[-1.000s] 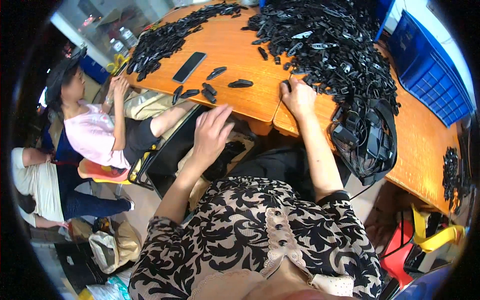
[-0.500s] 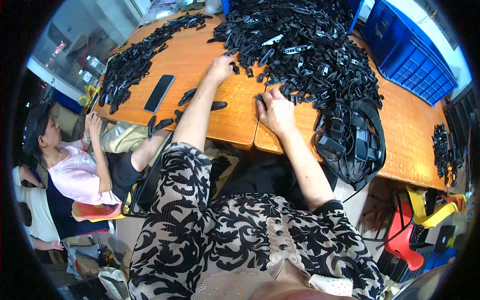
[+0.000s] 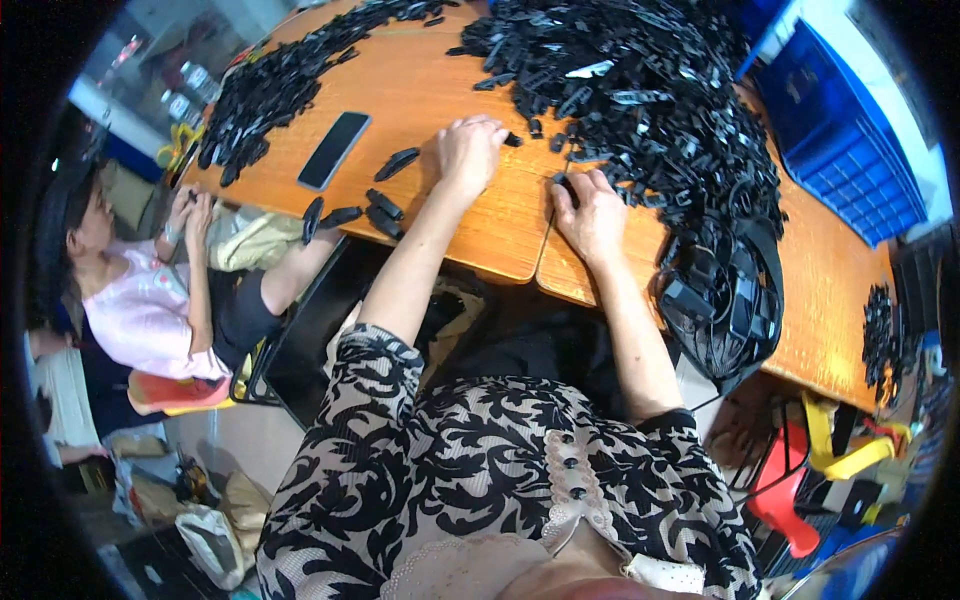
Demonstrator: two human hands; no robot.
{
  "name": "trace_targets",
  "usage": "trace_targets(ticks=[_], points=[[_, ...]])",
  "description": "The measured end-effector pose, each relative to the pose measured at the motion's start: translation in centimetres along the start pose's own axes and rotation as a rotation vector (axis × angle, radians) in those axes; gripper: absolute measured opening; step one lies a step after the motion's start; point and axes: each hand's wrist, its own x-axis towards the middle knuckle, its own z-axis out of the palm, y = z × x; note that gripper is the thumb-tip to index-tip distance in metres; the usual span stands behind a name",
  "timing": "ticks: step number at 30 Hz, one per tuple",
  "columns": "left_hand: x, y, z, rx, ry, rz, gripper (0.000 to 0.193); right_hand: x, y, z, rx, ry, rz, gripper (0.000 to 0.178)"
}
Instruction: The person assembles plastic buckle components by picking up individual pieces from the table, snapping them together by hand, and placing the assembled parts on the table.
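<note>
My left hand (image 3: 468, 155) is over the table with its fingers curled down. A small black plastic part (image 3: 512, 140) shows at its fingertips; the palm side is hidden. To its right, my right hand (image 3: 592, 215) rests on the wood near the seam, fingers bent, with another black plastic part (image 3: 561, 181) between thumb and forefinger, mostly covered. Just beyond both hands spreads a big heap of black plastic parts (image 3: 640, 110). Several loose longish black pieces, such as one dark piece (image 3: 398, 163), lie left of my left wrist.
A phone (image 3: 334, 150) lies left on the wooden table (image 3: 480, 245). Beyond it runs another row of black parts (image 3: 265, 105). A black mesh bag (image 3: 725, 300) sits right of my right forearm. A blue crate (image 3: 845, 140) stands far right. Another person (image 3: 150, 310) sits at left.
My left hand has drawn back from the heap's edge toward me, the black part at its fingertips. My right hand stays near the seam. The whole view has shifted slightly.
</note>
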Motion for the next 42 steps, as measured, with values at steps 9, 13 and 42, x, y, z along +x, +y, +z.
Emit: trace_targets(ticks=[9, 13, 42], points=[[-2.3, 0.2, -2.5, -0.167, -0.103, 0.156, 0.013, 0.1, -0.5, -0.5, 0.010, 0.007, -0.020, 0.021], [-3.2, -0.5, -3.7, -0.145, -0.119, 0.476, 0.009, 0.4, -0.4, -0.4, 0.033, -0.013, -0.028, 0.021], [-2.7, -0.3, -3.1, -0.530, -0.315, 0.462, 0.031, 1.5, -1.7, 1.7, 0.036, -0.174, -0.377, 0.017]])
